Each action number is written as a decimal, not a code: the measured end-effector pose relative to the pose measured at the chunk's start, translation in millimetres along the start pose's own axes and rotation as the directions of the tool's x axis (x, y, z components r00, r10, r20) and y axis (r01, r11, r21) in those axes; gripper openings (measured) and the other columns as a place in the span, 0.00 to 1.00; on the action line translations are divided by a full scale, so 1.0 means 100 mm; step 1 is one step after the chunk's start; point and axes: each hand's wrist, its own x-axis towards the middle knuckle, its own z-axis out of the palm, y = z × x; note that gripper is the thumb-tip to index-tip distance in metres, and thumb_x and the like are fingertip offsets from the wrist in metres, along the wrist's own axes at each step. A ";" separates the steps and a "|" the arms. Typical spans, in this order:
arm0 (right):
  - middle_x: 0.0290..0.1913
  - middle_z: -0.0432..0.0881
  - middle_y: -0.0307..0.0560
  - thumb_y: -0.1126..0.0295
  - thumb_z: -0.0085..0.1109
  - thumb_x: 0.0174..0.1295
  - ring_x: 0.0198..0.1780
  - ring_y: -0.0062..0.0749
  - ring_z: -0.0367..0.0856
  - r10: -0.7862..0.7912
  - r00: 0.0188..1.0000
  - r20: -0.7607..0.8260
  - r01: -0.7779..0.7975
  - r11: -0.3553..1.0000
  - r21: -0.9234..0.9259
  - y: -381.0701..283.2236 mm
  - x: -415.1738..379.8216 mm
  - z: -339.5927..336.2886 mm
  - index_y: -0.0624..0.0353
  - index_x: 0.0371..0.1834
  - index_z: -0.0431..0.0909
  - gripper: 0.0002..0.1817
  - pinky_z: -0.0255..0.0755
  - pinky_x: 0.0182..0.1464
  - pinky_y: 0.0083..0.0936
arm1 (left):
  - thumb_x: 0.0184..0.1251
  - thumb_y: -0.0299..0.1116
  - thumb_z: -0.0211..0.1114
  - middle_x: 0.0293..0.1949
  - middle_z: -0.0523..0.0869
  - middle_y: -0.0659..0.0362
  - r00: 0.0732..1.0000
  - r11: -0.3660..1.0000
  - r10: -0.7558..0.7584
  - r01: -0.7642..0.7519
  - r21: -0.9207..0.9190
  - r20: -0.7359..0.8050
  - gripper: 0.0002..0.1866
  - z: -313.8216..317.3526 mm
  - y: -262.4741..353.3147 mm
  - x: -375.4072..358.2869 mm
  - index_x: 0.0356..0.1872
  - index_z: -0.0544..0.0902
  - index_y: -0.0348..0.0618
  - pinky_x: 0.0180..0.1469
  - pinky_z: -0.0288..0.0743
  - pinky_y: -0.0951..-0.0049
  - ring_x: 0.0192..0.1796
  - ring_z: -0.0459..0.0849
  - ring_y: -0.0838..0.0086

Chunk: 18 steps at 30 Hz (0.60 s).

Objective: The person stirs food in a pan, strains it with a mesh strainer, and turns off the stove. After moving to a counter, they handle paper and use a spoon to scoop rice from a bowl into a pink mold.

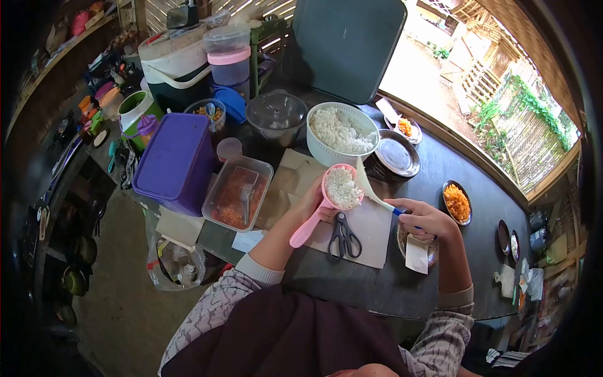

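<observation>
My left hand is closed round a pink scoop heaped with white rice. In my right hand is a white rice paddle with a blue handle; its blade reaches the right rim of the scoop. Black-handled scissors lie just below the scoop on sheets of brown paper. Right behind the scoop stands a pale green basket full of rice. Under my right hand, a bowl with a white slip of paper is partly hidden.
To the left stand a clear tub of red sauce with a spoon and a purple lidded box. A lidded glass bowl sits behind. Rightward are stacked dark plates and a dish of orange food. A plastic bag hangs at the left edge.
</observation>
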 end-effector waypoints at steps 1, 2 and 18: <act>0.14 0.60 0.30 0.66 0.42 0.66 0.13 0.09 0.56 -0.001 1.000 0.001 0.001 1.000 -0.003 0.07 0.00 -0.02 0.50 0.65 0.59 0.23 0.49 0.13 0.09 | 0.64 0.58 0.42 0.37 0.80 0.49 1.000 0.998 0.027 -0.026 -0.055 0.014 0.31 -0.04 0.00 0.01 0.58 0.66 0.43 0.07 0.60 0.90 0.10 0.64 0.85; 0.14 0.60 0.30 0.65 0.42 0.67 0.12 0.09 0.55 -0.033 0.999 0.009 0.032 0.995 0.096 0.14 0.01 -0.04 0.51 0.66 0.57 0.23 0.49 0.12 0.09 | 0.64 0.58 0.42 0.37 0.80 0.49 0.999 0.998 0.029 -0.028 -0.056 0.014 0.31 -0.09 -0.01 0.02 0.58 0.66 0.43 0.07 0.60 0.90 0.10 0.64 0.85; 0.14 0.57 0.35 0.62 0.42 0.67 0.10 0.11 0.47 -0.138 0.985 -0.102 0.172 0.820 0.545 0.29 0.16 0.19 0.55 0.64 0.55 0.23 0.44 0.08 0.09 | 0.62 0.61 0.42 0.38 0.80 0.51 0.993 0.987 0.108 -0.113 -0.118 -0.051 0.31 0.00 0.00 -0.02 0.55 0.69 0.47 0.06 0.55 0.86 0.09 0.60 0.82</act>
